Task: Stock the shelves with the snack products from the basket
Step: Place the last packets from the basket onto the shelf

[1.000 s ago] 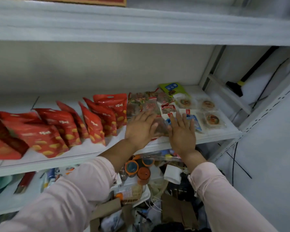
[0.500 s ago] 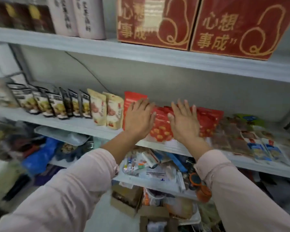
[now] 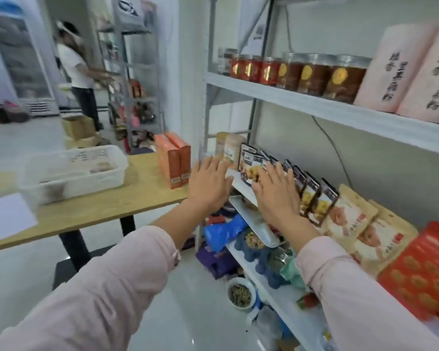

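Nearest to me, two pink sleeves point(image 3: 107, 287) reach forward from the bottom edge. The left hand point(image 3: 209, 183) is held flat, palm away from me, fingers straight and slightly spread, holding nothing. It sits in front of the left end of the middle shelf point(image 3: 240, 182). The right hand point(image 3: 276, 196) has the same pose, fingers straight and fanned, also empty. Its fingertips overlap the first of the dark snack pouches point(image 3: 307, 188), which stand upright in a row along the shelf; I cannot tell whether they touch. Right of that row stand beige pouches point(image 3: 352, 219), then red pouches point(image 3: 421, 269) at the far right. A bare strip of shelf board shows between the two hands. The white basket point(image 3: 96, 177) lies well apart, left of the left hand, on a wooden table point(image 3: 112, 206); its contents are blurred. Orange boxes point(image 3: 174, 163) stand at the table's right end, between basket and shelf. Jars point(image 3: 302, 74) and pink packs point(image 3: 403, 72) line the upper shelf point(image 3: 314, 105). Farther back, a person point(image 3: 79, 72) stands at another rack point(image 3: 137, 84).
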